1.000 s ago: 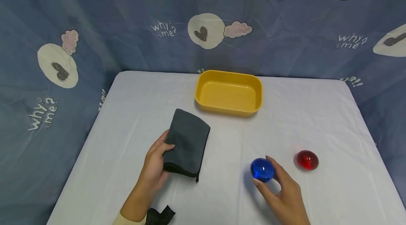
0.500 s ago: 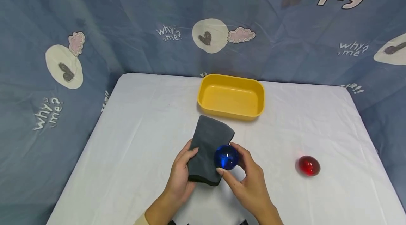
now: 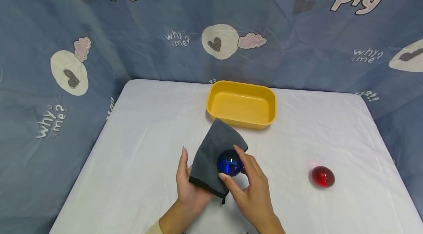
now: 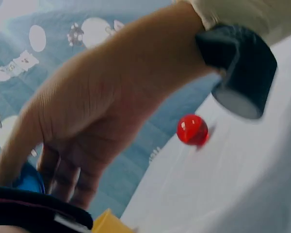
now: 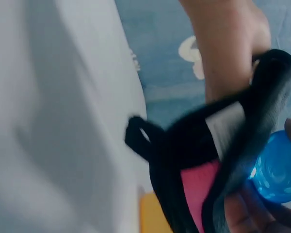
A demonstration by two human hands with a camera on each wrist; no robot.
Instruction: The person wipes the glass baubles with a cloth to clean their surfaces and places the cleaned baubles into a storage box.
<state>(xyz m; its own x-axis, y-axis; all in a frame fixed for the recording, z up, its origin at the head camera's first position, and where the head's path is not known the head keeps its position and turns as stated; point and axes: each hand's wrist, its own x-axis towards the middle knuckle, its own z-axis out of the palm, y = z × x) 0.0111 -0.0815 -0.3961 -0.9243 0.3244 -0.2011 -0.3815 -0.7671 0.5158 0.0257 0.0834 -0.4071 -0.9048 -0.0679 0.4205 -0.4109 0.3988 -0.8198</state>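
In the head view my left hand point(image 3: 193, 193) lies palm up under a grey folded cloth point(image 3: 206, 164), its thumb straight and raised off it. The cloth has black edging. Its hanging loop point(image 5: 138, 138), a white label and a pink inner side show in the right wrist view. Between thumb and fingers my right hand point(image 3: 254, 192) pinches a clear blue ball point(image 3: 230, 162), which overlaps the cloth's right part. The left wrist view shows the right hand point(image 4: 87, 111) behind the dark cloth edge point(image 4: 39, 204). Most left fingers are hidden under the cloth.
A yellow tray point(image 3: 252, 123) stands at the back of the white table point(image 3: 138, 153), just beyond the cloth's far corner. To the right lies a clear red ball point(image 3: 322, 176). Blue patterned fabric point(image 3: 148, 14) hangs behind and left of the table.
Both hands have come together at the middle: the cloth moved right and the blue ball moved left over it. My left thumb has lifted off the cloth, which now tilts more.
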